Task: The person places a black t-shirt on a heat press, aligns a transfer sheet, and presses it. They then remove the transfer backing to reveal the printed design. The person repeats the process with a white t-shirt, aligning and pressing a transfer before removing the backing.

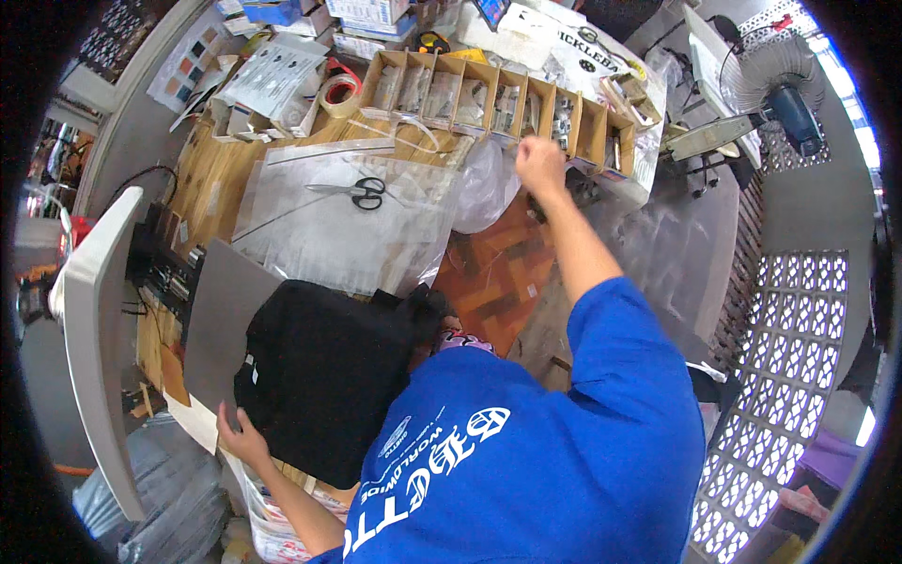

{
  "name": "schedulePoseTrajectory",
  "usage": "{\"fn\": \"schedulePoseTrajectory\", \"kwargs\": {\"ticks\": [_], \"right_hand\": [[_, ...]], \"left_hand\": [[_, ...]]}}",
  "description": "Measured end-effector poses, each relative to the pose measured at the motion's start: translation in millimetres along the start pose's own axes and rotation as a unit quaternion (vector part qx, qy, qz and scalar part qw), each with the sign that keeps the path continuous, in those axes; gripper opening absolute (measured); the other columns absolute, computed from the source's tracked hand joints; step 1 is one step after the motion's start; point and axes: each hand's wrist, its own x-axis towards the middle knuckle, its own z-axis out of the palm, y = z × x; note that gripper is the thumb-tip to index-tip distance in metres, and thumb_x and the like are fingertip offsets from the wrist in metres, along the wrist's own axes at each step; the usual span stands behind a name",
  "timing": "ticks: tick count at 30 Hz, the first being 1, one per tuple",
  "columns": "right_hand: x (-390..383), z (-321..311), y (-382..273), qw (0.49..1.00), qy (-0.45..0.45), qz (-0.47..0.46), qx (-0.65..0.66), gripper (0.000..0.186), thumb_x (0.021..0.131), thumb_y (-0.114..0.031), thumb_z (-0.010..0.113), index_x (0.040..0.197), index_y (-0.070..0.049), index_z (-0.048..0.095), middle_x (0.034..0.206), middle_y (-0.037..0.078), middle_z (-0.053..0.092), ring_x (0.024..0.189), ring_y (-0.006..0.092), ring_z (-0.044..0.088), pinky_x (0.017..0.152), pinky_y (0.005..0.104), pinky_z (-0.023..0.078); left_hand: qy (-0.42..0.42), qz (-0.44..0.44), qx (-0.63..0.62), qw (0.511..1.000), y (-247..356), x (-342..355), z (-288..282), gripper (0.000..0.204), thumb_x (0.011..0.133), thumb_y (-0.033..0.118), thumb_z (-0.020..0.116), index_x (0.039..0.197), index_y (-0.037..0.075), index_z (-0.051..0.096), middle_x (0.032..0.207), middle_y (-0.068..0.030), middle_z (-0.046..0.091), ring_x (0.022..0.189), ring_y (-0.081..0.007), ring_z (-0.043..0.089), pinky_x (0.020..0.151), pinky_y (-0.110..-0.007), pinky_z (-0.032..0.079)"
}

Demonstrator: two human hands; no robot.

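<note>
My left hand [243, 438] is at the near edge of a grey board [216, 310], beside the black garment [319, 376] spread over it; its fingers are apart. My right hand [539, 165] is raised at the front of a row of cardboard compartments [505, 91] that hold small packets, its fingers curled closed; whatever they may hold is hidden. Left of that hand, a white plastic bag [479, 197] hangs by the table edge. Black-handled scissors [366, 193] lie on clear plastic sheets [329, 240] between the garment and the compartments.
A white machine panel [103, 348] stands close on my left. Tape rolls [338, 91], a stack of papers [268, 80] and boxes [362, 14] crowd the table's back. A fan [785, 94] is at upper right. Bagged material [169, 484] sits below the table at lower left.
</note>
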Motion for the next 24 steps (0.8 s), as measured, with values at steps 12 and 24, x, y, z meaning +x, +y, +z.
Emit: {"fn": "schedulePoseTrajectory", "kwargs": {"ticks": [12,24], "right_hand": [[132,27,-20,0.95,-0.223,-0.057,-0.21,0.03,0.087,-0.013,0.061,0.113,-0.013,0.075,0.131,0.011,0.061,0.135,0.0313,0.045,0.112,0.0668,0.027],[162,16,-11,0.94,-0.317,-0.022,-0.125,0.03,0.088,-0.007,0.061,0.113,-0.018,0.071,0.118,0.008,0.071,0.123,0.031,0.061,0.11,0.0712,0.025]], "left_hand": [[0.06,-0.126,0.133,0.981,-38,-94,-32,0.036,0.097,0.016,0.064,0.127,-0.005,0.063,0.126,-0.02,0.066,0.117,-0.031,0.062,0.104,-0.038,0.046],[0.038,-0.143,0.177,0.973,-12,-112,-37,0.033,0.097,0.017,0.062,0.125,-0.002,0.064,0.122,-0.0185,0.067,0.117,-0.0324,0.061,0.104,-0.04,0.044]]}}
